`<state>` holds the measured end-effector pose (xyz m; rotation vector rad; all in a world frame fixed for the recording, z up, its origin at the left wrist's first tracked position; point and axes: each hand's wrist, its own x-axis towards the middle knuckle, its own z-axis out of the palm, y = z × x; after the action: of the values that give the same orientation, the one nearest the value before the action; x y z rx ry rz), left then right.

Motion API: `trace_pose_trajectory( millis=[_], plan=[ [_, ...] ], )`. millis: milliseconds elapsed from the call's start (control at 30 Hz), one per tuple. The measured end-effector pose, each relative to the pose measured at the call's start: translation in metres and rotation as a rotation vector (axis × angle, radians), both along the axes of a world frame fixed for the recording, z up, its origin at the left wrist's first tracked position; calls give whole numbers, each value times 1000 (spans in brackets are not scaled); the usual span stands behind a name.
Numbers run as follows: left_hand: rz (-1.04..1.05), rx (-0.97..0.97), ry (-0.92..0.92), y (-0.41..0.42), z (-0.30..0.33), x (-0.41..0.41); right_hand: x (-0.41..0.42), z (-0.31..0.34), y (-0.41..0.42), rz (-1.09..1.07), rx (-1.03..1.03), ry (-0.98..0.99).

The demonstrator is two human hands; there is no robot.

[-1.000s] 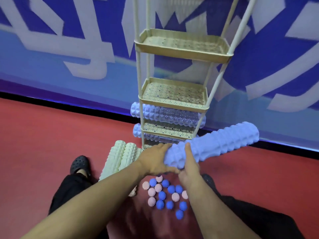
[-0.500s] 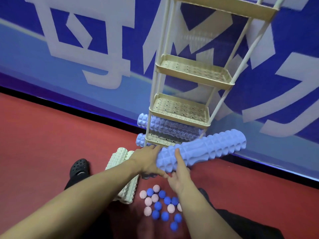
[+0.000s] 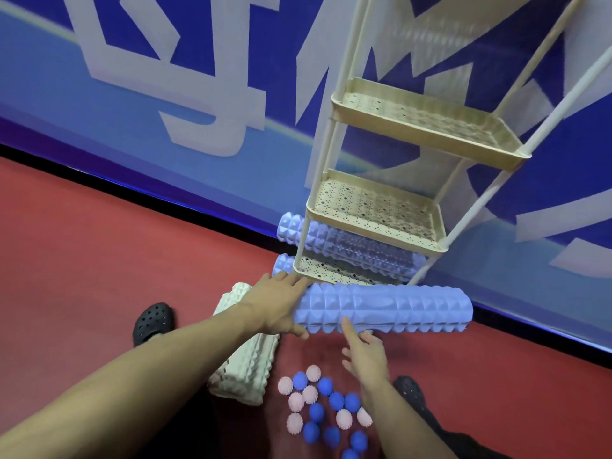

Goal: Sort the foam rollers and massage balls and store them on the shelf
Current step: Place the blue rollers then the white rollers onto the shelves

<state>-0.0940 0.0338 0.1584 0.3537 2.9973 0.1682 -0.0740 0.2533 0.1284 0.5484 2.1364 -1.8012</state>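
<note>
A lavender-blue foam roller (image 3: 384,308) lies level in the air in front of the cream shelf (image 3: 374,250). My left hand (image 3: 278,303) grips its left end. My right hand (image 3: 364,356) is under it, fingers spread, one fingertip touching its underside. Two more blue rollers lie on the shelf's low tiers: one (image 3: 344,246) higher, the other (image 3: 283,265) mostly hidden. Cream rollers (image 3: 245,366) lie on the red floor by my left forearm. Several blue and pink spiky massage balls (image 3: 323,409) are scattered on the floor below my right hand.
The shelf's two upper tiers (image 3: 424,127) hold nothing. A blue and white wall (image 3: 165,111) stands right behind the shelf. My black shoes (image 3: 154,321) rest on the red floor on either side of the rollers and balls.
The held roller swung from tilted to level and sits lower in front of the shelf. My right hand let go of its grip and opened beneath it. The view moved closer.
</note>
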Motion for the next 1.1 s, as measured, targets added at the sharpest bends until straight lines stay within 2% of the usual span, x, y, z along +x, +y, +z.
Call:
trace_pose_trajectory(
  millis=[167, 233, 300, 500, 633, 867, 1000, 1100],
  plan=[
    [-47, -72, 76, -46, -8, -21, -34, -1, 23, -18, 554, 387],
    [-59, -91, 88, -66, -9, -22, -46, 6, 29, 57, 703, 571],
    [-68, -102, 91, -84, -7, -21, -59, 11, 33, 170, 792, 668],
    [-163, -115, 169, -108, 13, -15, -86, 22, 40, 674, 1034, 642],
    [-252, -84, 252, -102, 26, -21, -95, 49, 47, 873, 1178, 663],
    [-258, -22, 154, -77, 20, -46, -93, 73, 74, 893, 1232, 597],
    [-284, 31, 216, -68, 14, -57, -88, 72, 93, 835, 1272, 486],
    [-227, 92, 237, -73, 11, -61, -86, 68, 111, 747, 1295, 353]
  ],
)
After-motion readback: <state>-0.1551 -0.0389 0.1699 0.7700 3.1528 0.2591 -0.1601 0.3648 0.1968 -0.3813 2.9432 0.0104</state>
